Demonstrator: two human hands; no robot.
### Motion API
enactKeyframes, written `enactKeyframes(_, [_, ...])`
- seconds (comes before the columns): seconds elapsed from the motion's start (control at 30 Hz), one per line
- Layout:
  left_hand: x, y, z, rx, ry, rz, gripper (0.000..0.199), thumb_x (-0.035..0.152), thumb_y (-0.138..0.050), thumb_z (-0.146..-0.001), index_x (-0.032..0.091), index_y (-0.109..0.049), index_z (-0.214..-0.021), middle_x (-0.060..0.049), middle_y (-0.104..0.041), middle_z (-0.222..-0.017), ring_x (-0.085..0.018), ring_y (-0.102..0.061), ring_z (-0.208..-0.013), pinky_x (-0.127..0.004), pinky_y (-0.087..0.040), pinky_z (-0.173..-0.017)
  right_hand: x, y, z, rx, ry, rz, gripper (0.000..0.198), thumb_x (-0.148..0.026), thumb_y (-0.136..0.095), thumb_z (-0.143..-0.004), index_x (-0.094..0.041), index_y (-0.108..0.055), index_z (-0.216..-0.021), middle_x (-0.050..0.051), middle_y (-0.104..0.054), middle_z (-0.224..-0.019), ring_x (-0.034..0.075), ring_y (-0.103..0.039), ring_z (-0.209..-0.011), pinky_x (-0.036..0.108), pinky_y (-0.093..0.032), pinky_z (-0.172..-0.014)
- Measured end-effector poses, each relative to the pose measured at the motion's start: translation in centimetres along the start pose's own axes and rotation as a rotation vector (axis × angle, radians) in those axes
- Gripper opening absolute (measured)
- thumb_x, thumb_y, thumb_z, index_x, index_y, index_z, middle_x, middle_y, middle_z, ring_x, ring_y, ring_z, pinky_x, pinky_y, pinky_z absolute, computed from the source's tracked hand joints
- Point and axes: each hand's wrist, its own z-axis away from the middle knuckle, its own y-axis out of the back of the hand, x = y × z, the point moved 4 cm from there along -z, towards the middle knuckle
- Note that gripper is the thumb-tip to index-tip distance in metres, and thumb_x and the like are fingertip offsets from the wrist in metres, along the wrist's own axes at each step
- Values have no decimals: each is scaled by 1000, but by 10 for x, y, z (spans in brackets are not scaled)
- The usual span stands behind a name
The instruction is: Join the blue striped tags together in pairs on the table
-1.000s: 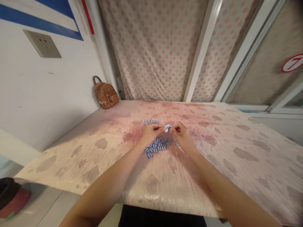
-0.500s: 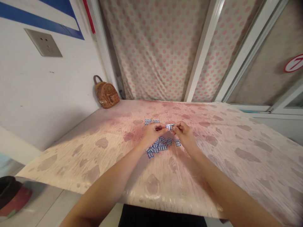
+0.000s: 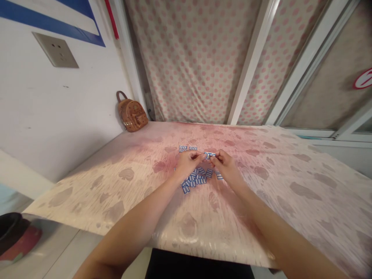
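Observation:
Pinched between both hands is a small blue-and-white rectangular piece [image 3: 209,155], held just above the table; its exact kind is too small to make out. My left hand [image 3: 188,161] has thumb and forefinger closed on its left end. At the right end, the fingers of my right hand [image 3: 226,162] grip it. Below the hands lies a loose pile of similar blue-and-white pieces [image 3: 194,179], some overlapping. One more such piece [image 3: 219,175] rests apart, beside my right wrist. Beyond my left hand, a few pieces [image 3: 183,148] sit in a small group, partly hidden by that hand.
A patterned cloth [image 3: 116,193] covers the table. A brown mini backpack [image 3: 132,114] stands at the far left corner against the wall. Behind the table hangs a dotted curtain [image 3: 197,62]. A dark and red container [image 3: 17,240] is on the floor at left.
Both hands stay nearly in place, still pinching the blue-and-white piece, which now shows slightly flatter with more of its face visible. The whole view has shifted a little.

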Motion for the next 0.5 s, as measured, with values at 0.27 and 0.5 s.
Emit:
enactKeyframes(0.27, [-3,-1,-3,3,-54,0,24,40,-70,-80,15,-72,-78,-5,-72,-78,-16,-63,-71,-24,-44,-62,-1,-1,3,-20,15,29,20,-37,-60,-81,-22,-50,-72,-1,-57,-62,15,-56,-58,28,-43,-57])
enactKeyframes(0.5, [1,1,0,36,4,-32,22,37,-68,-81,16,-74,-79,-4,-72,-77,-16,-63,-70,-23,-43,-57,1,1,0,-44,-16,-42,24,-45,-59,-83,-22,-55,-78,1,-62,-67,15,-57,-58,30,-46,-59])
